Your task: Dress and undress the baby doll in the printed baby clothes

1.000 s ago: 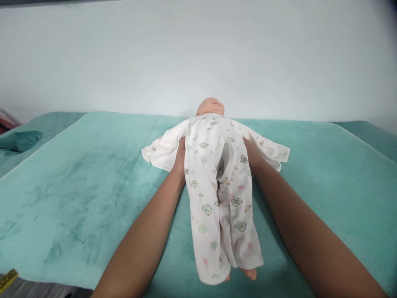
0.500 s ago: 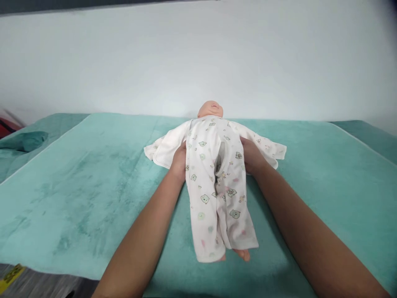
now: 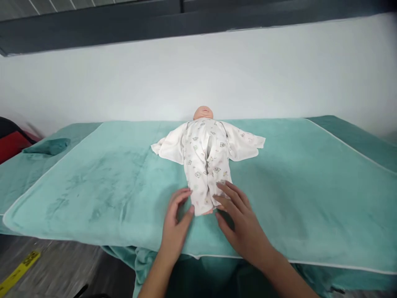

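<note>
A baby doll [image 3: 203, 112] lies on its back on the green padded cover, head toward the wall. It is dressed in a white printed top [image 3: 243, 142], sleeves spread to both sides, and white printed split-crotch trousers [image 3: 198, 165]. My left hand [image 3: 177, 219] is beside the left trouser cuff, fingers curved and apart, fingertips at the fabric's edge. Over the other cuff my right hand [image 3: 240, 219] spreads its fingers, partly covering it. Neither hand grips anything. The doll's feet [image 3: 208, 212] show slightly below the cuffs.
The green cover [image 3: 108, 186] with white piping spreads over the bed, against a white wall [image 3: 198, 74] with a dark band [image 3: 124, 22] above. A red and black item [image 3: 14, 145] is at far left. Yellow tape [image 3: 20, 271] marks the floor at lower left.
Both hands have left the sides of the doll's waist and moved down toward me to the trouser cuffs. The camera view has shifted, showing more wall, floor and the bed's front edge.
</note>
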Demonstrator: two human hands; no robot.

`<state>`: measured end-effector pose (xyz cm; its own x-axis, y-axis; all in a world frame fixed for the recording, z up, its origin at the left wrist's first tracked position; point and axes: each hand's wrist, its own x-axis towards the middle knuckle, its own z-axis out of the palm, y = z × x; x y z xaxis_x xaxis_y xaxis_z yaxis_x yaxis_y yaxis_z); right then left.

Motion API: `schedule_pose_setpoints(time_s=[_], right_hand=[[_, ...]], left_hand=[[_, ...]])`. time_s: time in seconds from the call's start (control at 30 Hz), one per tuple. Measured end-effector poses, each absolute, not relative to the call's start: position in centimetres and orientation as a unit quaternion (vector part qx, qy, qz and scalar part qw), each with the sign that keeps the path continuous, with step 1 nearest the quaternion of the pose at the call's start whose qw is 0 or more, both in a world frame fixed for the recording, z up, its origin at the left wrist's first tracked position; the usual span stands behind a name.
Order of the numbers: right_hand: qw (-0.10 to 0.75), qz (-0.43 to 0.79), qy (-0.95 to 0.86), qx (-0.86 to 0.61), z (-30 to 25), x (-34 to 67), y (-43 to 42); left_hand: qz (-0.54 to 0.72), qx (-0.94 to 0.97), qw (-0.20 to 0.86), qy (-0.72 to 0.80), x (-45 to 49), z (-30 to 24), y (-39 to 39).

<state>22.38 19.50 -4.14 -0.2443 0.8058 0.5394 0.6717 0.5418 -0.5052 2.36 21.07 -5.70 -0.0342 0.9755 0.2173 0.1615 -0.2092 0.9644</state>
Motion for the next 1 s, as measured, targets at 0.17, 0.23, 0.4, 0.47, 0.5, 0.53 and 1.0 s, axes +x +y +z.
schedule_pose_setpoints(time_s=[0.17, 0.23, 0.4, 0.47, 0.5, 0.53, 1.0], right_hand=[[0.356, -0.019, -0.769, -0.531, -4.3, 20.3, 19.8], [0.361, -0.023, -0.768, -0.528, -4.0, 20.1, 19.9], [0.415, -0.015, -0.767, -0.489, -3.5, 20.4, 18.3], [0.419, -0.009, -0.773, -0.476, -3.6, 20.8, 17.5], [0.419, -0.004, -0.775, -0.473, -3.8, 20.9, 17.3], [0.418, 0.004, -0.776, -0.472, -4.0, 21.1, 17.1], [0.463, 0.140, -0.704, -0.520, -5.4, 23.1, 17.2]], left_hand=[[0.483, 0.668, 0.242, 0.512, 4.9, -6.0, 18.1], [0.478, 0.678, 0.196, 0.523, 5.6, -6.1, 18.3], [0.499, 0.664, 0.144, 0.538, 5.6, -5.6, 18.5], [0.506, 0.655, 0.120, 0.547, 5.3, -5.2, 18.2], [0.509, 0.652, 0.109, 0.551, 5.2, -5.0, 18.1], [0.512, 0.650, 0.100, 0.553, 5.1, -4.9, 18.0], [0.486, 0.732, 0.043, 0.475, 4.5, -4.3, 17.7]])
